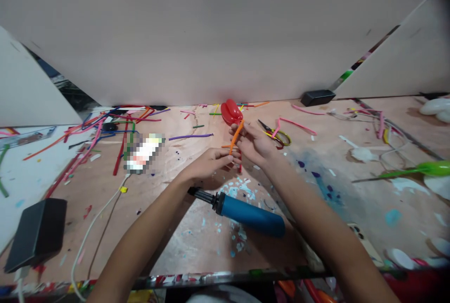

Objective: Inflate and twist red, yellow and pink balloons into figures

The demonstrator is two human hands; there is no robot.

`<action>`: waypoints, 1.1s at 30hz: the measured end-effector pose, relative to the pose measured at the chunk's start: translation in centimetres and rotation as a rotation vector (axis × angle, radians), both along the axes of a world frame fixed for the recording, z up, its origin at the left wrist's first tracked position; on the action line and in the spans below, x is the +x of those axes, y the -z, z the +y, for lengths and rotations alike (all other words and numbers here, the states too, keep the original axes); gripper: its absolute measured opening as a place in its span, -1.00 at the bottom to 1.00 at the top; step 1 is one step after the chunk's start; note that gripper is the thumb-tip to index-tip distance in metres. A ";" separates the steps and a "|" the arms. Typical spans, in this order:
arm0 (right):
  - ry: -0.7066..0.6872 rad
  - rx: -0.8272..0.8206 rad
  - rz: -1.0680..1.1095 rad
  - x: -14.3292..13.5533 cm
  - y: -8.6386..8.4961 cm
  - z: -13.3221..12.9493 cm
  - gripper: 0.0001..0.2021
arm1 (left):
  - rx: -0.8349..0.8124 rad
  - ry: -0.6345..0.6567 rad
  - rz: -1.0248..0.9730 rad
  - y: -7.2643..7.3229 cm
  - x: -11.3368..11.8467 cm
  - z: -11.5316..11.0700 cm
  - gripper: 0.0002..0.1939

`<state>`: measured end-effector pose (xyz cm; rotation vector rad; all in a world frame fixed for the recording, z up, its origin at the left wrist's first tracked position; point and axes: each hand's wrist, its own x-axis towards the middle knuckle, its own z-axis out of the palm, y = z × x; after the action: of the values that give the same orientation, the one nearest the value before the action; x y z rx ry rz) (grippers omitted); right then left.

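An uninflated orange modelling balloon (pixel 236 137) runs slantwise between my two hands. My left hand (pixel 220 160) pinches its lower end, with the fingers closed. Higher up, the fingers of my right hand (pixel 253 143) are closed around the upper part of the same balloon. Just beyond the right fingertips is an inflated red balloon (pixel 231 112) bent into rounded lobes; whether the right hand also holds it I cannot tell. A thin red tail hangs below the hands. Under my forearms lies a blue hand pump (pixel 251 215) with a black nozzle.
Yellow-and-red-handled scissors (pixel 277 136) lie right of my hands. A phone (pixel 145 153) with a white cable is on the left, near loose balloons (pixel 119 120). Black blocks (pixel 37 232) and a green inflated balloon (pixel 432 168) lie farther out. A pale board (pixel 197 36) stands behind.
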<state>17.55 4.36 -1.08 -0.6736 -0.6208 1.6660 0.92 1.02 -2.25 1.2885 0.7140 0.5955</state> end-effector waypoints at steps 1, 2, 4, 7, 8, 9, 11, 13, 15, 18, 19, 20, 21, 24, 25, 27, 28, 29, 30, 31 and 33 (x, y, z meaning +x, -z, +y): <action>0.007 -0.006 0.004 0.0 0.0 0.0 -0.91 | -0.028 -0.024 -0.022 0.1 0.0 0.0 -0.55; 0.010 -0.014 0.008 0.0 0.0 0.0 -0.93 | -0.066 -0.041 -0.050 0.2 0.0 0.0 -0.54; 0.019 -0.035 0.015 0.1 0.0 0.2 -0.94 | -0.135 -0.042 -0.112 0.1 -0.1 -0.1 -0.52; 0.030 -0.073 0.024 0.4 -0.2 0.4 -0.91 | -0.174 0.023 -0.175 -0.4 -0.6 -0.2 -0.48; 0.034 -0.082 0.033 0.5 -0.2 0.5 -0.89 | -0.169 0.043 -0.183 -0.6 -0.7 -0.2 -0.47; 0.036 -0.090 0.043 0.6 -0.3 0.5 -0.88 | -0.154 0.052 -0.185 -0.8 -0.8 -0.3 -0.46; 0.032 -0.098 0.064 0.6 -0.3 0.5 -0.88 | -0.111 0.047 -0.176 -1.0 -0.9 -0.3 -0.44; 0.025 -0.097 0.076 0.5 -0.4 0.4 -0.88 | -0.077 0.025 -0.165 -1.1 -0.9 -0.4 -0.43; 0.025 -0.115 0.075 0.4 -0.5 0.3 -0.87 | -0.068 0.011 -0.147 -1.1 -0.8 -0.4 -0.42; 0.023 -0.162 0.067 0.6 -1.2 0.2 -0.86 | -0.063 0.011 -0.116 -1.2 -0.8 -0.3 -0.42; 0.015 -0.163 0.070 0.9 -1.7 0.2 -0.85 | -0.055 0.013 -0.104 -1.2 -0.8 -0.3 -0.42; 0.003 -0.149 0.068 1.4 -2.2 0.2 -0.84 | -0.040 0.009 -0.088 -1.3 -0.8 -0.2 -0.43; -0.007 -0.114 0.060 2.0 -2.7 0.2 -0.83 | -0.021 -0.002 -0.067 -1.3 -0.9 -0.2 -0.43; 0.075 0.119 -0.107 5.2 -4.1 0.7 -0.82 | 0.017 -0.072 0.007 -1.7 -1.2 -0.1 -0.43; 0.196 0.226 -0.232 6.5 -4.1 1.0 -0.83 | 0.019 -0.097 0.020 -1.8 -1.4 -0.1 -0.44; 0.533 0.392 -0.523 9.5 -3.5 2.2 -0.89 | 0.020 -0.130 0.021 -2.0 -1.7 0.0 -0.49; 0.701 0.408 -0.640 10.9 -2.9 2.9 -0.89 | 0.031 -0.145 0.014 -2.0 -1.9 0.1 -0.51; 0.748 0.376 -0.703 12.4 -2.1 3.6 -0.91 | 0.046 -0.161 0.007 -1.9 -2.2 0.2 -0.53; 0.763 0.321 -0.734 13.8 -1.4 4.4 -0.93 | 0.066 -0.180 0.010 -1.8 -2.6 0.4 -0.54; 0.801 0.246 -0.750 15.0 -0.7 5.0 -0.93 | 0.091 -0.207 0.034 -1.5 -3.2 0.7 -0.55; 0.928 0.111 -0.836 16.9 0.0 5.8 -0.96 | 0.166 -0.306 0.160 -0.7 -4.9 1.4 -0.59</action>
<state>34.44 10.14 -1.04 -1.3357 -0.7925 0.4434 -4.00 2.44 -1.54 1.4023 1.0222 0.8194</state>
